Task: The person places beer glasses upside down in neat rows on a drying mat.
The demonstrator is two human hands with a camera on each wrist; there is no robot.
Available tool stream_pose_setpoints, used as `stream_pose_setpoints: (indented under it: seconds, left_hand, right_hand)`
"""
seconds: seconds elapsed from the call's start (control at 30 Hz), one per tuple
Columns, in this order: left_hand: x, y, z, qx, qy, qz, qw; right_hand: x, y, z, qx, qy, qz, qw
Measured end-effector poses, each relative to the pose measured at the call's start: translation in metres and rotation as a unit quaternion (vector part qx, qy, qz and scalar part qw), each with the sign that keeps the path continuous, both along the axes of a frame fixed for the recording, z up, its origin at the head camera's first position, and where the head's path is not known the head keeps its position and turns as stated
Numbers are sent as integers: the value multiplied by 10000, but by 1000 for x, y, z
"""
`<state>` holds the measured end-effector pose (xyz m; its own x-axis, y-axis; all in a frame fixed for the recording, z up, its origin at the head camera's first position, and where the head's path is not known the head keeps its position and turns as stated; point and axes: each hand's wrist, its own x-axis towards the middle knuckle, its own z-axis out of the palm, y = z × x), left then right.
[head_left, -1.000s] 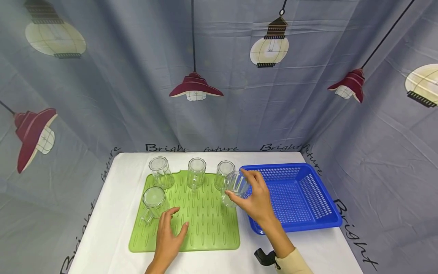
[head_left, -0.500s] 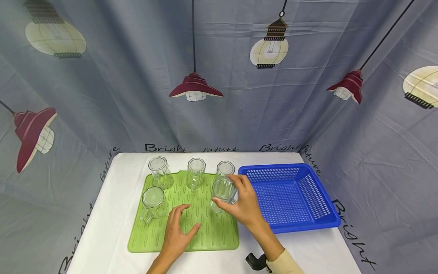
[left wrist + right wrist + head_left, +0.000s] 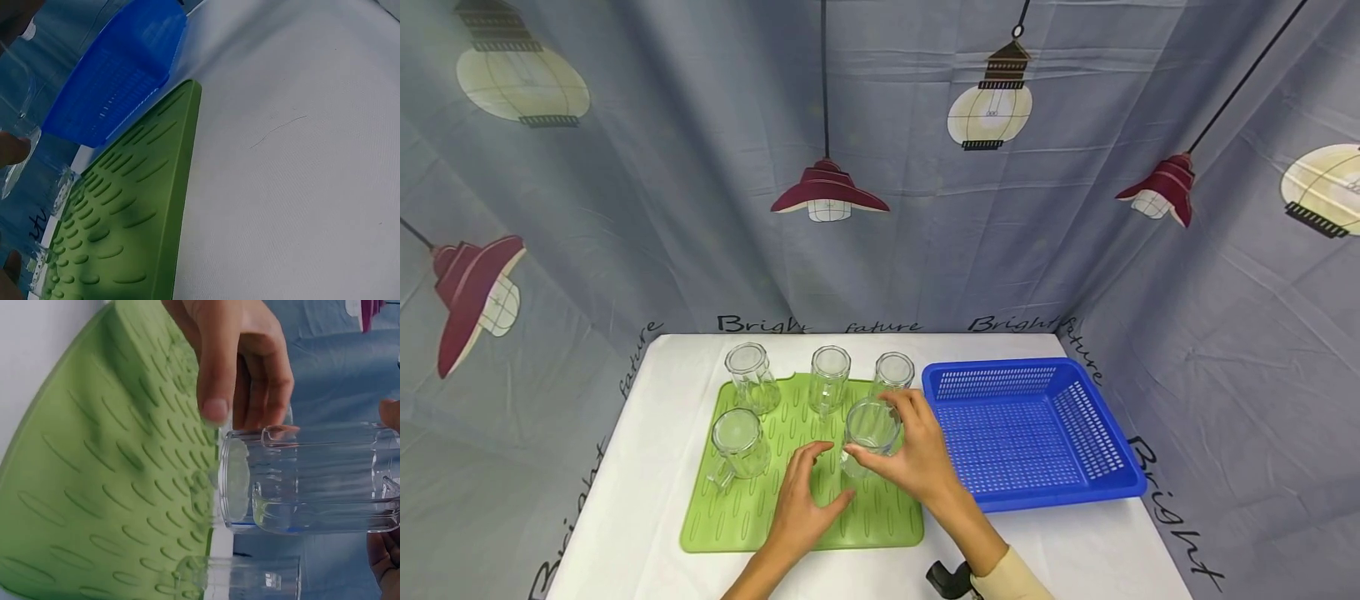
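Observation:
My right hand (image 3: 917, 458) grips a clear glass mug (image 3: 872, 425) between thumb and fingers, over the right part of a green ridged mat (image 3: 820, 525). In the right wrist view the held mug (image 3: 312, 481) lies sideways across the picture, its round end towards the mat. My left hand (image 3: 805, 504) is just left of it over the mat, thumb and fingers apart in a loose curve, holding nothing. The right wrist view shows the left hand (image 3: 244, 362) close beside the mug; whether they touch, I cannot tell. The left wrist view catches only fingertips and glass at its left edge.
Along the mat's back stand glass mugs at left (image 3: 751, 379), centre (image 3: 830, 379) and right (image 3: 893, 371). Another mug (image 3: 739, 442) is on its left side. A blue perforated basket (image 3: 1033, 500) sits right of the mat on the white table (image 3: 625, 500). A patterned curtain (image 3: 887, 275) surrounds it.
The right hand has carried the mug leftward from the basket's left edge to over the mat, and slightly nearer me. My left hand has shifted right towards it.

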<state>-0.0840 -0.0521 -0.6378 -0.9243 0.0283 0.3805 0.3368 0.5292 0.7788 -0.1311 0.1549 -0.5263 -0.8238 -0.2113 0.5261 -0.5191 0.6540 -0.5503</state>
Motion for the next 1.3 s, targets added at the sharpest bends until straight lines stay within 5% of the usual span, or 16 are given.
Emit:
stream_pose_setpoints:
  seconds: [0.33,0.53,0.87,1.3]
  left_hand:
    - [-1,6,-1,186,174,-90,9996]
    - [1,9,-2,452,-47,-204,9988]
    - [5,15,0,278,-588,163,9978]
    - [2,11,3,295,-526,291,9978]
  right_hand:
    - [6,-10,-4,-45,16,24,10000]
    - [7,-15,-6,-109,169,-3,9998]
    - [12,-18,-3,-65,-94,39,9999]
    - [11,-18,-1,-56,-122,162,9998]
